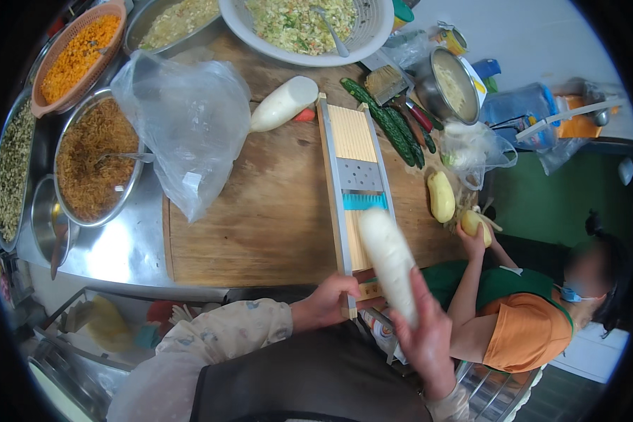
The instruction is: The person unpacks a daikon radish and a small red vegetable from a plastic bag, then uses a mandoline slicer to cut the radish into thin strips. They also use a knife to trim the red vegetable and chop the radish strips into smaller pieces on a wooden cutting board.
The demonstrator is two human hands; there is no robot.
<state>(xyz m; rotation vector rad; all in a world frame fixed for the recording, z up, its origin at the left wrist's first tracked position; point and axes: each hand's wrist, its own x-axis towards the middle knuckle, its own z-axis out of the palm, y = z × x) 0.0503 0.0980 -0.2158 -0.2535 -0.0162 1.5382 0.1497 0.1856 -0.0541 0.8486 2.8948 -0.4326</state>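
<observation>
My left hand (329, 300) grips the near end of a wooden slicer board (360, 176), which lies lengthwise over the table edge. The board has metal side rails, a perforated plate and a row of turquoise teeth across its middle. In my right hand (427, 337) is a peeled white radish (387, 258), tilted over the board's near half. Its far end lies just short of the teeth; whether it touches the board I cannot tell. A second white radish (285, 103), with one end cut flat, lies beyond the board's far left, beside a bit of carrot (304, 115).
At right a co-worker (522, 316) holds a peeled potato (475, 227). Cucumbers (387, 124) and a red-handled knife (419, 117) lie near the board. Left are a plastic bag (190, 121) and a bowl of brown shreds (95, 163). A white colander (306, 58) stands at the back.
</observation>
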